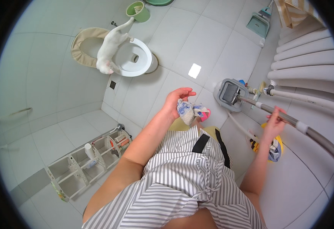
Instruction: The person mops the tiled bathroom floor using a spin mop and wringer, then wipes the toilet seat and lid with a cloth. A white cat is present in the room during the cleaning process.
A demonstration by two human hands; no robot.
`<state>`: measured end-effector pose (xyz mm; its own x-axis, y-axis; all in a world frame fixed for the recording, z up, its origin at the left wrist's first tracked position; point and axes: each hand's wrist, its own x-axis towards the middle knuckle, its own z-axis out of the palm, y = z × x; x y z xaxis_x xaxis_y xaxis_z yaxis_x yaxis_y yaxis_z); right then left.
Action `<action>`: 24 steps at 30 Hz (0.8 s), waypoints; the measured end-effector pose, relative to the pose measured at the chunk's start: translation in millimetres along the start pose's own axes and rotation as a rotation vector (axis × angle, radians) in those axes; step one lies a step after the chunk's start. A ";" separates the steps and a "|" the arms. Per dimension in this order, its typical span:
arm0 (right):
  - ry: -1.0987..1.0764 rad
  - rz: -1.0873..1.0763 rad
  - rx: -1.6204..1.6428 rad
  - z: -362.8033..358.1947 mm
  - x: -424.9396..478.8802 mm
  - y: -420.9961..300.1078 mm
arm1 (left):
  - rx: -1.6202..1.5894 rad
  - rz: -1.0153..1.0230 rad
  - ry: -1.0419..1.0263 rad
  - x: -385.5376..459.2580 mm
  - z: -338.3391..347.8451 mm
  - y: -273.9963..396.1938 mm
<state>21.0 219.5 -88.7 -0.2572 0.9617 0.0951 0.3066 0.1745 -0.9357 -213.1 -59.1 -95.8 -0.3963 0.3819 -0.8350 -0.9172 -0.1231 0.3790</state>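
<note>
A crumpled white and blue cloth (186, 111) hangs at the palm of my left hand (175, 102), whose fingers reach out past it. My right hand (275, 123) is around the metal pole (287, 118) of what looks like a mop. The pole's lower end stands in a grey mop bucket (232, 94) on the tiled floor. A pink shoe (205, 115) shows just beyond the cloth. Part of my left palm is hidden by the cloth.
A white cat (111, 47) perches on the rim of the open toilet (137, 57) at upper left. A white shelf rack (91, 160) stands at lower left, a white radiator (307, 60) at right. A yellow basin (278, 143), green bucket (141, 14) and dustpan (258, 25) are also around.
</note>
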 end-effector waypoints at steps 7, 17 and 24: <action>-0.118 0.285 0.170 74.7 -52.3 139.6 | -0.035 -0.003 0.034 -5.6 3.8 -9.6; -0.035 -0.010 0.067 -4.8 -18.5 -27.5 | -0.160 -0.037 0.012 25.3 -30.9 -34.2; 0.083 -0.170 0.040 -54.8 -35.0 -117.9 | -0.156 -0.114 -0.023 34.7 -21.1 -32.6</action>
<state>44.1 176.9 36.9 -0.2254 0.9336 0.2786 0.2281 0.3286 -0.9165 -197.8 -61.2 -145.5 -0.2904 0.4217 -0.8590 -0.9521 -0.2177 0.2150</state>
